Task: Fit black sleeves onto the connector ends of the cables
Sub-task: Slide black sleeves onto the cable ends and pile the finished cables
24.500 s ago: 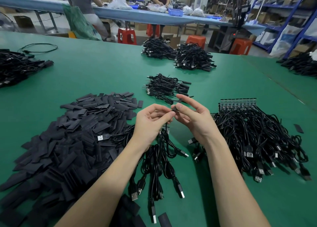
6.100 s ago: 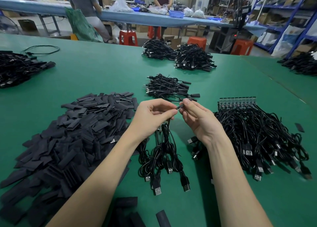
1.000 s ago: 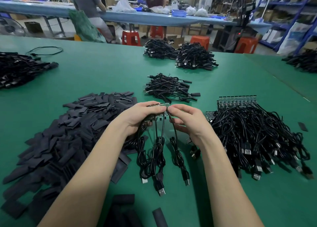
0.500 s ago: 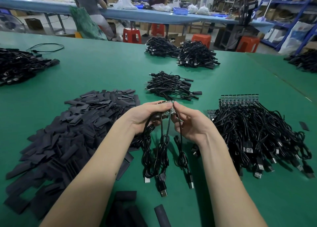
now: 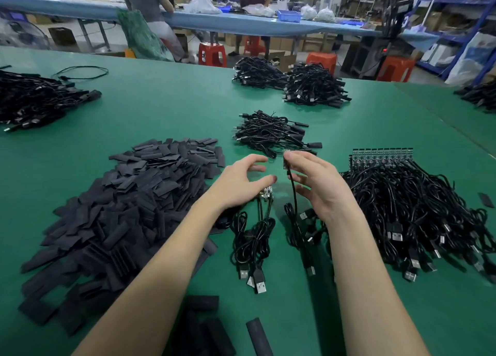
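One cable [image 5: 293, 191] hangs from the right hand's [image 5: 319, 183] fingertip grip.

Right hand [image 5: 319, 183] pinches one cable [image 5: 293, 194] upright; left hand [image 5: 241, 183] hovers open beside sleeve pile [image 5: 128, 200].

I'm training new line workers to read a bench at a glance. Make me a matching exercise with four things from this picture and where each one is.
Things:
1. pile of black sleeves
2. single cable
3. row of small boards
4. loose sleeve

Places:
A. hanging from the right hand
B. near table edge, between the forearms
C. left of the left hand
D. far edge of the big cable heap on the right

Pairs: 1-C, 2-A, 3-D, 4-B
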A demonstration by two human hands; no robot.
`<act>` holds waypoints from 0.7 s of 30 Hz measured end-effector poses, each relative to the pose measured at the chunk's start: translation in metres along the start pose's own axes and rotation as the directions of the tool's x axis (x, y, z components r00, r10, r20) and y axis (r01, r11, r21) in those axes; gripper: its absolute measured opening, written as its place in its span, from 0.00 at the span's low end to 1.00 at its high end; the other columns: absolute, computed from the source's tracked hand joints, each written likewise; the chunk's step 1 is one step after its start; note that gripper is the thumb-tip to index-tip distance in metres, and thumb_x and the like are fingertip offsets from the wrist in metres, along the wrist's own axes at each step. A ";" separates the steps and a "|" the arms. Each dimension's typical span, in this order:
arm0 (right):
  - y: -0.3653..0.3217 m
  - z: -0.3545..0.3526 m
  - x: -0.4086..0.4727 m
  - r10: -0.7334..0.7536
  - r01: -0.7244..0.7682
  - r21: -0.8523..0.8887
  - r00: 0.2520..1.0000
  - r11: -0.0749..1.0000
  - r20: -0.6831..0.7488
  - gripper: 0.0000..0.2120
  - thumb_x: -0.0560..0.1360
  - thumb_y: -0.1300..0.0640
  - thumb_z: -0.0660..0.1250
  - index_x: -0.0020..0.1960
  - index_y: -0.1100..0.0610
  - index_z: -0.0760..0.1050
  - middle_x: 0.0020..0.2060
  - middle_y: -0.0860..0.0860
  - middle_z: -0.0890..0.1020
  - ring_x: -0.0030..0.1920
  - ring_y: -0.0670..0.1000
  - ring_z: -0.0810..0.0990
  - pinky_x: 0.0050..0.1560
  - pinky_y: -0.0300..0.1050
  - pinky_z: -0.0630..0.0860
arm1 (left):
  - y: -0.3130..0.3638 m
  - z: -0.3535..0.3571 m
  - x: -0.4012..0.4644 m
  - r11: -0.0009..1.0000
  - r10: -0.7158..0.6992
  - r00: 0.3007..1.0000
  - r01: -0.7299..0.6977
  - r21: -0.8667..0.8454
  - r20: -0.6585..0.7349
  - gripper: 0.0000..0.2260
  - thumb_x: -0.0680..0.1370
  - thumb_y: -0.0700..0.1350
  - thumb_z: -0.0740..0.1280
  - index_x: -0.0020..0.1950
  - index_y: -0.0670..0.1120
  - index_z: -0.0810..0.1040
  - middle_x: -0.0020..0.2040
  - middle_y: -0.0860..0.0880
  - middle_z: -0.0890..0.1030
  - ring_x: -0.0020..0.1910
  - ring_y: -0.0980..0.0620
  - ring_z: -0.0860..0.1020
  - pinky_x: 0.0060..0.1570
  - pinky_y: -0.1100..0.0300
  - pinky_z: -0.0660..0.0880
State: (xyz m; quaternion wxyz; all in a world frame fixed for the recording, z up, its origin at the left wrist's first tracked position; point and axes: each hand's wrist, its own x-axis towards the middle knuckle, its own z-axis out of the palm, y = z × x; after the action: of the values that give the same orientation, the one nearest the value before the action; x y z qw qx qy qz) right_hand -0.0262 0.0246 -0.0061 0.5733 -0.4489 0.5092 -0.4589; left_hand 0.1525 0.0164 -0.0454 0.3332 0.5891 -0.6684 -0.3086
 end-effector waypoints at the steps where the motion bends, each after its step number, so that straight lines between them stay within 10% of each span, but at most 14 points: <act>1: 0.001 0.002 0.000 -0.003 0.003 -0.001 1.000 1.000 -0.022 0.06 0.73 0.48 0.76 0.48 0.48 0.85 0.43 0.42 0.84 0.46 0.46 0.79 0.49 0.42 0.72 | 0.003 0.000 -0.001 0.998 0.047 0.997 -0.045 0.044 -0.054 0.19 0.78 0.56 0.70 0.68 0.55 0.75 0.61 0.59 0.81 0.61 0.62 0.76 0.62 0.62 0.68; 5: 0.004 0.010 0.002 -0.031 0.033 0.016 0.992 0.999 -0.125 0.03 0.74 0.50 0.75 0.46 0.49 0.85 0.43 0.42 0.84 0.46 0.46 0.79 0.50 0.42 0.74 | 0.018 0.004 -0.005 0.963 0.115 0.979 -0.151 -0.224 -0.167 0.07 0.80 0.45 0.69 0.58 0.49 0.80 0.55 0.54 0.83 0.54 0.61 0.79 0.53 0.71 0.73; 9: 0.004 0.018 0.005 -0.045 0.052 0.041 0.987 0.998 -0.155 0.02 0.75 0.52 0.74 0.44 0.50 0.84 0.41 0.48 0.83 0.42 0.47 0.78 0.48 0.42 0.74 | 0.038 0.022 -0.006 0.746 -0.038 0.999 0.019 -0.666 -0.014 0.05 0.80 0.39 0.69 0.55 0.46 0.77 0.53 0.44 0.84 0.46 0.53 0.83 0.50 0.59 0.81; 15: -0.005 0.014 0.004 -0.157 0.133 -0.123 0.965 0.983 -0.208 0.09 0.75 0.51 0.74 0.54 0.51 0.82 0.44 0.46 0.85 0.42 0.44 0.82 0.40 0.34 0.75 | 0.037 0.031 -0.008 0.554 -0.118 0.993 0.084 -0.828 0.022 0.05 0.80 0.35 0.68 0.52 0.43 0.75 0.40 0.49 0.85 0.37 0.50 0.84 0.49 0.54 0.83; 18: -0.017 0.022 0.003 -0.430 0.290 -0.475 0.876 0.831 -0.217 0.10 0.75 0.50 0.73 0.55 0.49 0.80 0.45 0.43 0.84 0.47 0.43 0.82 0.44 0.35 0.75 | 0.037 0.035 -0.011 0.576 -0.136 0.991 0.085 -0.813 0.008 0.05 0.80 0.35 0.68 0.54 0.42 0.74 0.40 0.48 0.83 0.34 0.52 0.83 0.45 0.56 0.83; 21: -0.028 0.052 0.001 -0.638 0.481 -0.730 0.766 0.486 0.079 0.07 0.75 0.55 0.71 0.53 0.50 0.81 0.47 0.44 0.84 0.49 0.44 0.81 0.55 0.41 0.76 | 0.038 0.038 -0.011 0.589 -0.152 0.988 0.091 -0.803 0.001 0.07 0.81 0.31 0.62 0.56 0.40 0.73 0.40 0.47 0.78 0.31 0.57 0.79 0.41 0.62 0.81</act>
State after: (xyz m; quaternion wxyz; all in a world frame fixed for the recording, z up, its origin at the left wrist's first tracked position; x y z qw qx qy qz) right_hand 0.0238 0.0210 0.0253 0.1151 -0.7260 0.5252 -0.4287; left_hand 0.1011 0.0327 -0.0382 0.5624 0.4316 -0.4053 -0.5772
